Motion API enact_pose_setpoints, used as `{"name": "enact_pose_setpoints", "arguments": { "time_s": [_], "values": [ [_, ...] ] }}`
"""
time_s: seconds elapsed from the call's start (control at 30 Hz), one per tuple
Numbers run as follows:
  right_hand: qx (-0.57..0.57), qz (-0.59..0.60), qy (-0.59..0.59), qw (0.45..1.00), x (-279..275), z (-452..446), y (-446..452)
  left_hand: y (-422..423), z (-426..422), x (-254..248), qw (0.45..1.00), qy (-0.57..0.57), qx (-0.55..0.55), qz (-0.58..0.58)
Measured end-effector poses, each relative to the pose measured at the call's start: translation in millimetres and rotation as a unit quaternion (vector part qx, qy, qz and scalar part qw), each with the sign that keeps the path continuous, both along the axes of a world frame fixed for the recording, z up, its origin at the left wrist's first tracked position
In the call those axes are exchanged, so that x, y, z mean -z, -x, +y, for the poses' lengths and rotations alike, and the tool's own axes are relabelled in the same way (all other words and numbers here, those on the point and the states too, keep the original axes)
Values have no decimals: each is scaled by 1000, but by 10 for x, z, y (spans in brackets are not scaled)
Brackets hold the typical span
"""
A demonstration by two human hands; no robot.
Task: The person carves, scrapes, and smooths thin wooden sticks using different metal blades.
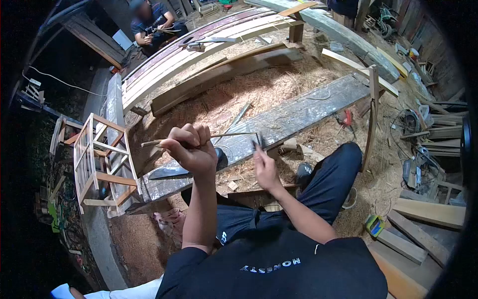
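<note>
Above the plank bench, my left hand (186, 147) is closed in a fist around a thin wooden stick (233, 134). One end of the stick pokes out to the left of the fist; the rest runs rightward over the plank. My right hand (265, 170) is closed on a slim dark knife-like tool (258, 141), whose upper part meets the stick's right end. Fingers cover most of its grip. Beneath both hands lies the long worn plank (298, 112), with a flat blade (169, 172) resting at its left end.
A small slatted wooden frame (109, 159) stands at the left. Another person (154, 27) sits at the back left, holding thin sticks. Shavings (214, 107) cover the floor. Lumber (428, 212) is piled at the right, near a yellow-green tape measure (374, 225).
</note>
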State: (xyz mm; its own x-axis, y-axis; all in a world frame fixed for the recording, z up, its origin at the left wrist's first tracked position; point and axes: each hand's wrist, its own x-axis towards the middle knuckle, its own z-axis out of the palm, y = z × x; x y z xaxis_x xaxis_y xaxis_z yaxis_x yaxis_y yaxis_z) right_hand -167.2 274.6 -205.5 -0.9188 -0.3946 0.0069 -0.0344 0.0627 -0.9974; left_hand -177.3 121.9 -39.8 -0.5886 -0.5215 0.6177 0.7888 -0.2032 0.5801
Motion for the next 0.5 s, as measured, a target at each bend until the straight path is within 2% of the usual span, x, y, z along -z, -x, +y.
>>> {"name": "enact_pose_setpoints", "arguments": {
  "time_s": [0.03,0.07,0.1,0.17,0.2,0.27,0.33,0.37,0.4,0.47,0.5],
  "values": [
    [48,13,-12,999,81,-13,56,-4,-12,-5,1000,1,-3,1],
    [35,3,-27,999,166,13,72,-21,8,-10,1000,8,3,6],
    [33,-2,-28,999,24,26,71,-43,41,-1,1000,13,10,7],
    [-44,-37,-51,997,-443,70,43,-62,89,15,1000,12,18,1],
    [-48,-3,-46,998,-554,40,-36,-55,112,12,999,36,22,7],
    [17,70,-16,997,-19,-109,-82,-73,128,25,998,55,15,10],
    [45,-111,-72,990,-1,-28,-6,-97,56,55,999,41,22,7],
    [58,-80,-23,995,400,0,42,-92,28,69,999,23,35,6],
    [60,-58,-36,996,394,-21,69,-91,23,87,999,23,47,11],
    [63,-47,-53,995,113,20,-9,-101,67,62,999,40,34,2],
    [24,-64,-86,994,-307,41,-27,-66,89,41,998,60,22,5]
  ]
}}
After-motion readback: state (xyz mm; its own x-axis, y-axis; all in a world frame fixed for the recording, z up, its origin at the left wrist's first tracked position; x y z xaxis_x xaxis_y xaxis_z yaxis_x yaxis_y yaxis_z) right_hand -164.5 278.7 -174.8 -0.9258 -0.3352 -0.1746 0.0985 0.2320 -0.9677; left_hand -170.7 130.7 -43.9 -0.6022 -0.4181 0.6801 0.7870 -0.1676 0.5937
